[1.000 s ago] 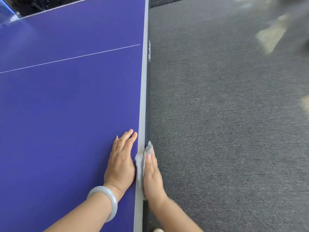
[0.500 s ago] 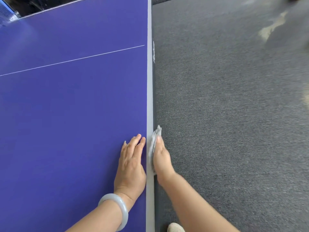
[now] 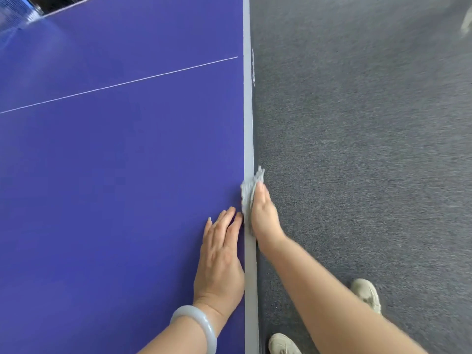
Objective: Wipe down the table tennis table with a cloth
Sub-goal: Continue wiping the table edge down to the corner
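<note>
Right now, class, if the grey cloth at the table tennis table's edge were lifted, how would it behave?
Probably floppy: the grey cloth crumples over the table edge under the right hand. Likely light: one hand covers most of it.

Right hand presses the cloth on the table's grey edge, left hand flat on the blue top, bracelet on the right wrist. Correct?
One error: the bracelet is on the left wrist, not the right, as the head view shows. The rest stands: the right hand presses the cloth on the table's grey edge and the left hand lies flat on the blue top.
</note>
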Demonstrator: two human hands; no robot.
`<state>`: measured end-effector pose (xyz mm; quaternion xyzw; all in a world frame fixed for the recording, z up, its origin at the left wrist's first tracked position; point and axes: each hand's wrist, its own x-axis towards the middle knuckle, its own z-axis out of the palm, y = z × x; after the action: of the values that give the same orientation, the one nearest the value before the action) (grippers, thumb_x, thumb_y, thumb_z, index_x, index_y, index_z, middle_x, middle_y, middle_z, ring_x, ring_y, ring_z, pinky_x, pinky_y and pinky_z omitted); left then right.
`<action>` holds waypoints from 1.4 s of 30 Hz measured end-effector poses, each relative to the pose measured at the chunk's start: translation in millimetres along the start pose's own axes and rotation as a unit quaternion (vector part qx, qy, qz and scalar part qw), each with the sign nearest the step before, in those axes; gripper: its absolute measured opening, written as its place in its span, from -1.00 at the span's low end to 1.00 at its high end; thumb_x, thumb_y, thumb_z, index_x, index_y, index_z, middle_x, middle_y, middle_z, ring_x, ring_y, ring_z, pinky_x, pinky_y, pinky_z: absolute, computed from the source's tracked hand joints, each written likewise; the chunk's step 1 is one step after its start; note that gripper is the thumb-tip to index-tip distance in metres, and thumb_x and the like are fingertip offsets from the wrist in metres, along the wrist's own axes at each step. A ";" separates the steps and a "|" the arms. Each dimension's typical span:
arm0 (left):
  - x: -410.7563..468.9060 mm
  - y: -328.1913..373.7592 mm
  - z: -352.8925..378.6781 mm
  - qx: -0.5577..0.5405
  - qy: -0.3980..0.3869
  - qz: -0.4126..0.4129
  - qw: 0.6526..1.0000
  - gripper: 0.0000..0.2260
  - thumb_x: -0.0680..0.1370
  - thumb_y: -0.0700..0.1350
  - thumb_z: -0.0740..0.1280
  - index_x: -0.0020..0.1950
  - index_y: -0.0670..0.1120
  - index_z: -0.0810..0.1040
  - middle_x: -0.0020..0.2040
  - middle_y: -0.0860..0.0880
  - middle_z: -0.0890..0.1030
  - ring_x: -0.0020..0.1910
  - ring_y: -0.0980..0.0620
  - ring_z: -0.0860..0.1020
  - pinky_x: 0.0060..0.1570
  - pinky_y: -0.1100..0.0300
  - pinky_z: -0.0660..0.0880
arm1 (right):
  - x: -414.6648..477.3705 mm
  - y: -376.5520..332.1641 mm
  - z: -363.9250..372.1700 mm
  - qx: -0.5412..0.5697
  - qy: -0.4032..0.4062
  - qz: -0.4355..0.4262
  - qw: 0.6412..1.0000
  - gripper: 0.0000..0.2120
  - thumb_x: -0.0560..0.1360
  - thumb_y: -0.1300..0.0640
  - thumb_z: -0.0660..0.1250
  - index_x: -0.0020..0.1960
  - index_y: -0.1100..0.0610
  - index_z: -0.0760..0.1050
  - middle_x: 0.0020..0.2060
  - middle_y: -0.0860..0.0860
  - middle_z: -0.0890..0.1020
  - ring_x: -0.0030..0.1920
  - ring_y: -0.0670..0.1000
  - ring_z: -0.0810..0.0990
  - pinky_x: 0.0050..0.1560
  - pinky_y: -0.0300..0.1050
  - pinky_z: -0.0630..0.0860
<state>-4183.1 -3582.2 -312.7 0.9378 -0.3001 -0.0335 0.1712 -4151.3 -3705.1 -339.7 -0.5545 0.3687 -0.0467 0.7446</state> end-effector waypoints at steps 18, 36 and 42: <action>149.4 -12.9 -11.6 0.068 0.042 -0.106 0.991 -0.58 0.69 -0.16 0.05 0.56 -0.13 0.22 0.60 -0.08 0.13 0.58 -0.05 0.08 0.53 0.03 0.03 | 23.9 -13.0 -12.7 -0.068 -0.096 0.021 0.993 -0.43 0.64 -0.16 0.11 0.57 0.06 0.13 0.40 0.13 0.35 0.25 -0.12 0.40 0.30 -0.22 0.30; 170.9 -23.2 9.1 0.092 0.056 -0.198 0.974 -0.56 0.66 -0.11 0.01 0.56 -0.06 0.21 0.59 0.02 0.14 0.57 0.02 0.09 0.54 0.01 0.01 | 69.2 -30.6 8.4 -0.030 0.014 -0.087 0.996 -0.54 0.59 -0.26 0.08 0.45 -0.47 0.03 0.33 -0.21 0.36 0.19 -0.37 0.39 0.11 -0.62 0.20; 172.9 -22.4 8.6 0.106 0.047 -0.191 0.975 -0.53 0.64 -0.05 -0.07 0.56 -0.07 0.21 0.59 0.00 0.15 0.57 0.00 0.11 0.54 -0.03 0.05 | 95.5 -46.1 10.2 -0.013 -0.025 -0.025 0.999 -0.46 0.62 -0.17 0.14 0.55 -0.06 0.13 0.21 0.09 0.43 0.10 0.12 0.51 0.26 0.26 0.47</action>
<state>-4030.8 -3667.0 -321.6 0.9911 -0.1088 0.0108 0.0756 -4060.4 -3760.3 -346.4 -0.5740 0.3370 -0.0465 0.7448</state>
